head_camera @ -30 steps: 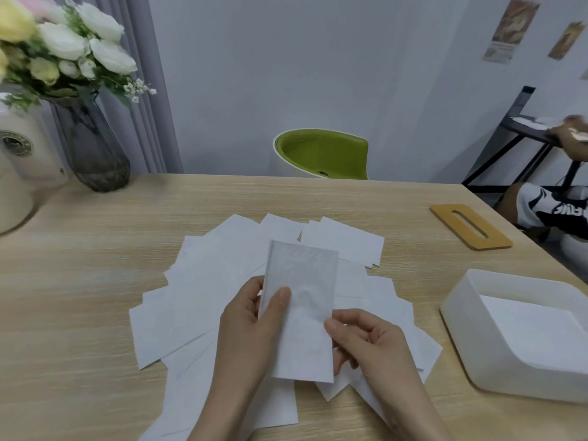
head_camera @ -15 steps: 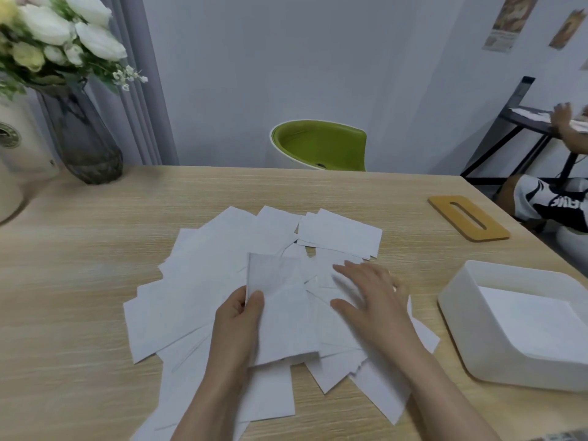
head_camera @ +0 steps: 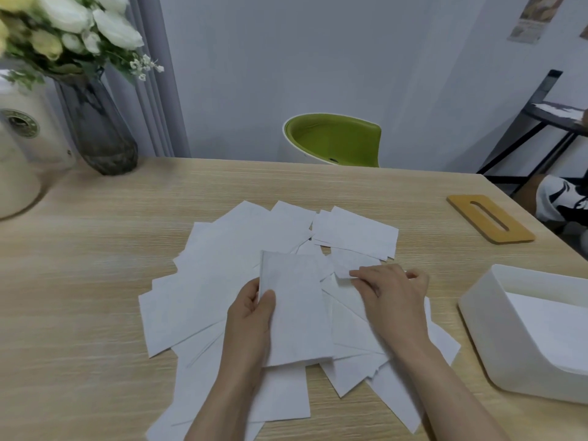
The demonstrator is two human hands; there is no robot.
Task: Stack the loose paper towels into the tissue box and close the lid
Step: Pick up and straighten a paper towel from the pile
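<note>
White paper towels (head_camera: 222, 281) lie fanned across the middle of the wooden table (head_camera: 95, 249), toward its near edge. The left hand (head_camera: 251, 316) pinches a small stack of towels (head_camera: 296, 310) by its left edge, thumb on top, fingers beneath. The right hand (head_camera: 391, 291) rests on the spread, fingertips pinching the corner of one loose towel (head_camera: 346, 265). At the right edge, the white tissue box (head_camera: 496, 329) stands open with towels inside; its tan slotted lid (head_camera: 490, 218) lies apart near the far right corner
</note>
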